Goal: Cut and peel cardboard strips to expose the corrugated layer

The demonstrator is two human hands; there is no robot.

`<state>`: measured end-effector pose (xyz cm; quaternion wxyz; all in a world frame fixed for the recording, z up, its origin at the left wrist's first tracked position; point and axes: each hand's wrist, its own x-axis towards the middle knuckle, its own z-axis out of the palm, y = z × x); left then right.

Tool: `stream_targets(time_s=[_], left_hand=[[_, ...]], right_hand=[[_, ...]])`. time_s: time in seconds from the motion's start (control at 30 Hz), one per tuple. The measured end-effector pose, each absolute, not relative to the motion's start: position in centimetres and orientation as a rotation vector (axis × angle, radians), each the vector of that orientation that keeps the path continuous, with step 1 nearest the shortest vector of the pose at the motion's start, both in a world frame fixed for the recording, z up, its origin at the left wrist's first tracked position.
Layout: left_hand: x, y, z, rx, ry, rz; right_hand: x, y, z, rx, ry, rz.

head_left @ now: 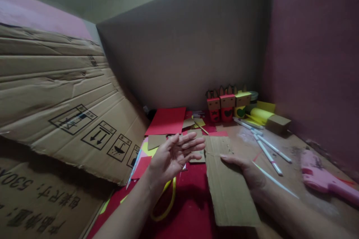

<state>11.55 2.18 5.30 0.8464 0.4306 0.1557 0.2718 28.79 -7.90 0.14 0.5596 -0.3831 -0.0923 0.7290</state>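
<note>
Gripping a cardboard piece point(228, 190), the right hand point(249, 173) sits near right of the left hand point(174, 157), open, palm up, over red cloth point(193, 201).

Plain brown cardboard piece point(231, 194), black-printed brown carton point(75, 97), red sheet point(166, 120), pink glue gun point(316, 175)

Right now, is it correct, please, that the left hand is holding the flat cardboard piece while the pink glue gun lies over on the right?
Not quite: the head view shows the right hand holding the flat cardboard piece; the left hand is open. The pink glue gun does lie over on the right.
</note>
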Motion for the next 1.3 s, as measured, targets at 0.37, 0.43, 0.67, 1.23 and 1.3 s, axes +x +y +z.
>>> stream_targets(time_s=[0.37,0.43,0.67,1.23,1.3], left_hand=[[10.8,2.1,4.1,0.883,0.219,0.583],[10.7,2.0,4.2,0.905,0.208,0.601],[10.6,2.0,4.2,0.969,0.202,0.607],[10.8,1.9,3.8,1.014,0.226,0.642],[10.9,2.0,3.7,1.014,0.25,0.661]], right_hand=[[28.8,-7.8,0.4,-0.935,-0.182,1.713],[28.8,-7.8,0.4,-0.942,-0.178,1.707],[28.8,-7.8,0.4,-0.962,-0.188,1.705],[29.1,-7.7,-0.1,-0.933,-0.192,1.715],[29.1,-7.7,-0.2,-0.928,-0.197,1.714]])
